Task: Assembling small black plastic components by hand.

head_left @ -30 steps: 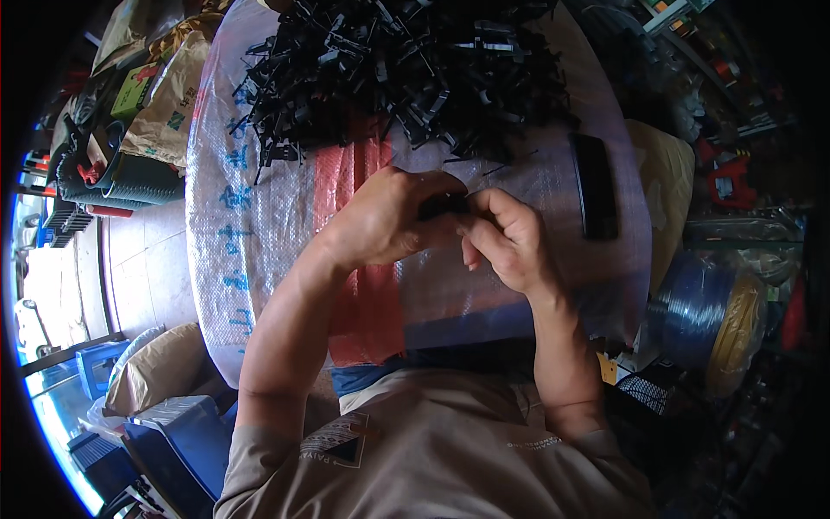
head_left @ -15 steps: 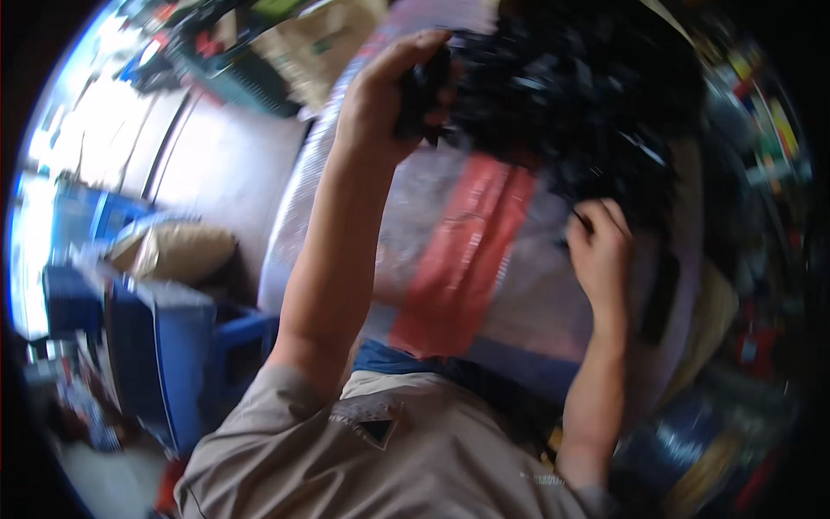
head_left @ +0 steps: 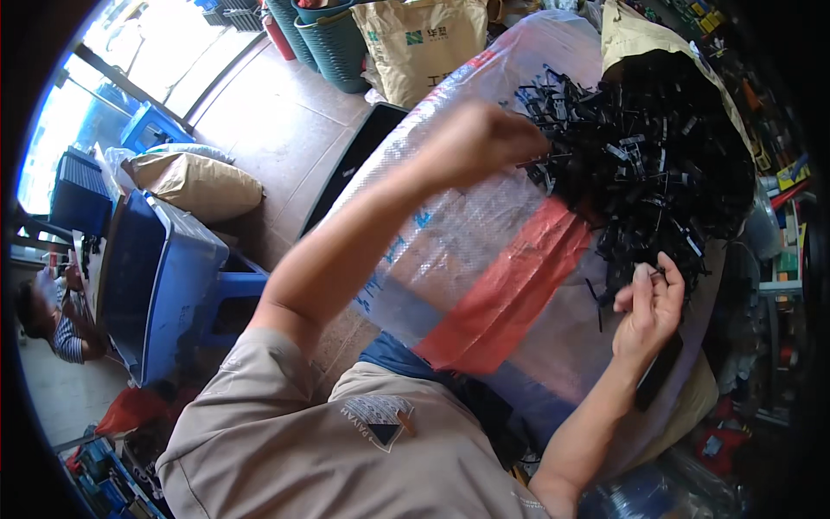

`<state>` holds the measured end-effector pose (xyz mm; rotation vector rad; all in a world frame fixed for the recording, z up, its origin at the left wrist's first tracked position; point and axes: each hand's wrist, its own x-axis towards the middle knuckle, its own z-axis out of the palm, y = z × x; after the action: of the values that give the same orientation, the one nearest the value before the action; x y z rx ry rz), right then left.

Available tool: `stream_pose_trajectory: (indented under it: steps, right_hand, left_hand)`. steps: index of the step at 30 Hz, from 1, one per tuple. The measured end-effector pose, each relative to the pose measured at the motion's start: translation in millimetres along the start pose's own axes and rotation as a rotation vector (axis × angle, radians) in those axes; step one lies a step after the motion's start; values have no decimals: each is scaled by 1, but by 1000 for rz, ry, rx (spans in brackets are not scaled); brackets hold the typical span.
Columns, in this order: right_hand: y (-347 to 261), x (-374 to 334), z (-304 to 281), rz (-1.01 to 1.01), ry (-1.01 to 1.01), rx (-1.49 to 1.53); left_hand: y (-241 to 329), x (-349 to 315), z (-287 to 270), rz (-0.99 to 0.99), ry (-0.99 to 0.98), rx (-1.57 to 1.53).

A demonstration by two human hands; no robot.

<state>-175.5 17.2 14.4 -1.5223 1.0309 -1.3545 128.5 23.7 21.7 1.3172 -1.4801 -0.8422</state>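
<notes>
A heap of small black plastic parts [head_left: 644, 156] with thin prongs lies at the far right, partly inside the mouth of a tan bag [head_left: 638, 36]. It rests on a translucent woven sack [head_left: 467, 233] with a broad red stripe [head_left: 510, 298]. My left hand [head_left: 497, 143], smeared by motion, is over the heap's left edge; its grip is unclear. At the heap's near edge, my right hand [head_left: 648, 316] has its fingers curled in toward the thumb. Whatever lies between its fingertips is too small to make out. One thin black piece [head_left: 596, 303] lies just left of that hand.
A blue plastic bin [head_left: 164, 285] and a blue stool [head_left: 251, 290] stand at left, near a full brown sack [head_left: 203, 186]. Green baskets [head_left: 333, 52] and a tan printed bag [head_left: 424, 52] are at the back. Another person [head_left: 65, 316] is at far left.
The view has turned and sharpened. My left hand, earlier wrapped round a dark clump, is now blurred with no clump plainly visible. My right hand has turned and stays at the heap's near edge.
</notes>
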Motion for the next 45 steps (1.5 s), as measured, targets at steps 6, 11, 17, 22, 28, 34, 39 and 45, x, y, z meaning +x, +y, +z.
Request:
stream_pose_trajectory:
  steps: [6,11,17,22,28,34,39,45]
  right_hand:
    - [0,-9,24,-68,101,-125]
    - [-5,-13,2,-98,-10,-55]
    - [-6,-4,-23,-83,-44,87]
    - [9,-9,-34,-78,-92,108]
    - [13,-9,-23,-7,-117,218]
    - [18,-7,-21,6,-110,317]
    - [2,-11,-14,82,20,82]
    - [3,-32,-37,-11,-146,-75]
  left_hand:
    - [36,-8,108,236,-18,66]
    - [56,0,119,359,-85,121]
    - [49,0,151,526,-148,38]
    - [35,-1,164,571,-169,25]
    - [30,-2,167,616,-39,38]
    - [24,-3,159,665,-24,20]
    - [21,-9,164,89,-162,-449]
    - [21,4,148,-354,-400,-985]
